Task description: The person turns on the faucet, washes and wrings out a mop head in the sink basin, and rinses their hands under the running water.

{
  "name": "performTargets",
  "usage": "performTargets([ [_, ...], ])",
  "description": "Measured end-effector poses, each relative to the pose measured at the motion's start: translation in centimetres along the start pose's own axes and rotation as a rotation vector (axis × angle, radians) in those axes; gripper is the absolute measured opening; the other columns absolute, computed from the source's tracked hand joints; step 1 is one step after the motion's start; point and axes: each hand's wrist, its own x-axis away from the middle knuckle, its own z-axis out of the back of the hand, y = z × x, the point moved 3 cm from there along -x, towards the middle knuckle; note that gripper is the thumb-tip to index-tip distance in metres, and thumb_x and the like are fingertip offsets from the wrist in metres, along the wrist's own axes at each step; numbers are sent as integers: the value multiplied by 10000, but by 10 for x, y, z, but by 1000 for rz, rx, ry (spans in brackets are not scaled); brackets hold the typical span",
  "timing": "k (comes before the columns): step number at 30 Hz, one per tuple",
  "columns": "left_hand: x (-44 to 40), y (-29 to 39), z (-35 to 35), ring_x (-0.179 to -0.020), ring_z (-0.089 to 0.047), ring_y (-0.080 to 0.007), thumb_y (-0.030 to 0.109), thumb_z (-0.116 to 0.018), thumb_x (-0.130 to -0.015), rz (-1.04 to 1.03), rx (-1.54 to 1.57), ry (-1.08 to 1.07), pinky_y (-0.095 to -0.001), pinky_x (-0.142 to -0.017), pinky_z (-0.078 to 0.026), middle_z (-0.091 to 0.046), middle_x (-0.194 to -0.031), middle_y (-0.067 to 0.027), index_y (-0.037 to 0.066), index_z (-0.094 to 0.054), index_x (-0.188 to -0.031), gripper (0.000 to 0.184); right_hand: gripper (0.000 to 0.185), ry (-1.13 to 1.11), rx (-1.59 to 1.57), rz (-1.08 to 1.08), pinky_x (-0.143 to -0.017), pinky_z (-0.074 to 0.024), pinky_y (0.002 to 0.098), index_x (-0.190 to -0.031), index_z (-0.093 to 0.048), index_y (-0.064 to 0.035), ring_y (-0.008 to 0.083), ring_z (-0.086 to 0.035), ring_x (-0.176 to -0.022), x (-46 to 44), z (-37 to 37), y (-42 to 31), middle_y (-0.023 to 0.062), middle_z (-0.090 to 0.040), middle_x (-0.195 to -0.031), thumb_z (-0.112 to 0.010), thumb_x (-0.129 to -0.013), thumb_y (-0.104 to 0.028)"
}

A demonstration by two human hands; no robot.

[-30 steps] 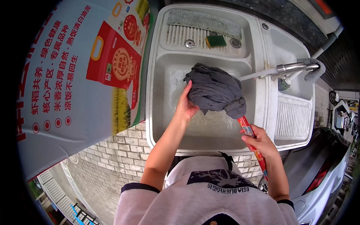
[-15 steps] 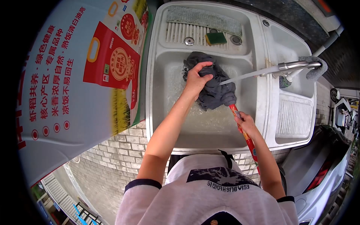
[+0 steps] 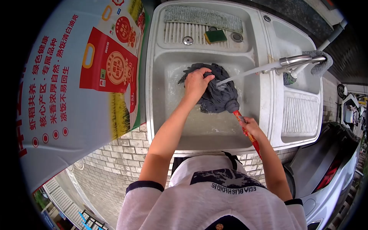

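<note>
Head view, the only one: I'm looking down past a person's white shirt [image 3: 214, 203] into a white basin [image 3: 156, 103], wet at the bottom. A dark grey mop head [image 3: 220, 100] lies in its middle, soaked and spread out. A stream of water [image 3: 249, 73] slants from the metal faucet [image 3: 297, 61] at the right and strikes the strands just beside the left hand [image 3: 196, 84]. That hand reaches over the mop head from the left, thumb and bent fingers pinching a clump of strands. The right hand [image 3: 249, 126] is wrapped round the red patterned handle [image 3: 254, 142], just below where it meets the mop head. Above the basin, a green and yellow sponge [image 3: 216, 36] sits on a ridged ledge [image 3: 174, 33].

The step in hand looks like rinsing. The next move, I judge, calls for steadying the handle with the right hand while the left works other strands into the stream.
</note>
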Motion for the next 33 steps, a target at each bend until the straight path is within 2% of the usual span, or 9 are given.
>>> performTargets([
  [5,-12,30,-3,-639,-595,-288,334,-665,-754,-275,-163,6,-384,-582,-459,-630,-750,-84,98,-659,-822,246,198,5,-24,21,-402,-394,278,-973,-568,-32,129,-491,-457,-8,-3,18,34,-495,-602,-580,-857,-192],
  [11,-20,53,-14,-624,-572,-317,360,-647,-772,-334,-133,4,-398,-559,-441,-601,-691,-96,82,-624,-748,279,244,77,103,141,-449,-426,305,-1021,-552,-26,160,-540,-499,-5,-5,15,71,-529,-612,-584,-850,-197],
  [14,-22,42,-23,-489,-527,-240,354,-628,-814,-212,-19,-88,-321,-485,-409,-555,-570,-60,59,-605,-710,314,281,180,407,209,-516,-464,311,-1077,-558,-51,190,-604,-613,-9,-4,16,128,-589,-734,-581,-842,-205],
  [17,-19,17,-38,-411,-437,-112,342,-605,-852,243,594,-366,-238,-428,-346,-485,-506,9,51,-582,-667,345,330,725,911,780,-609,-489,323,-1131,-550,-62,207,-626,-757,1,-9,-2,157,-602,-914,-600,-816,-147],
  [18,-15,18,-37,-420,-394,-30,330,-594,-868,229,744,-384,-202,-397,-303,-458,-525,50,68,-567,-645,344,338,618,651,751,-625,-488,315,-1135,-551,-60,197,-616,-761,0,-10,-12,151,-595,-939,-607,-808,-125],
  [20,-7,18,-39,-415,-396,-44,325,-599,-864,314,817,-426,-206,-397,-310,-460,-523,42,69,-568,-651,334,359,394,138,670,-655,-484,299,-1144,-551,-55,177,-597,-770,0,-13,-54,137,-581,-989,-621,-793,-81],
  [22,0,19,-41,-415,-399,-52,321,-603,-861,371,873,-459,-205,-400,-317,-462,-521,38,71,-566,-658,324,330,398,-26,786,-634,-467,259,-1100,-571,-19,151,-560,-712,9,-21,-98,116,-582,-953,-624,-774,-20],
  [28,5,20,-36,-481,-437,-44,273,-594,-869,316,887,-480,-183,-465,-363,-487,-560,38,58,-612,-772,237,262,202,-253,750,-537,-419,219,-1040,-615,-9,86,-493,-599,-16,-38,-141,47,-608,-861,-645,-784,-56],
  [33,2,24,-22,-601,-485,-29,180,-581,-873,254,846,-480,-169,-556,-414,-569,-702,40,65,-653,-961,161,149,266,-323,660,-491,-371,207,-903,-669,-1,60,-440,-526,-19,-29,-152,-12,-577,-659,-649,-796,-102],
])
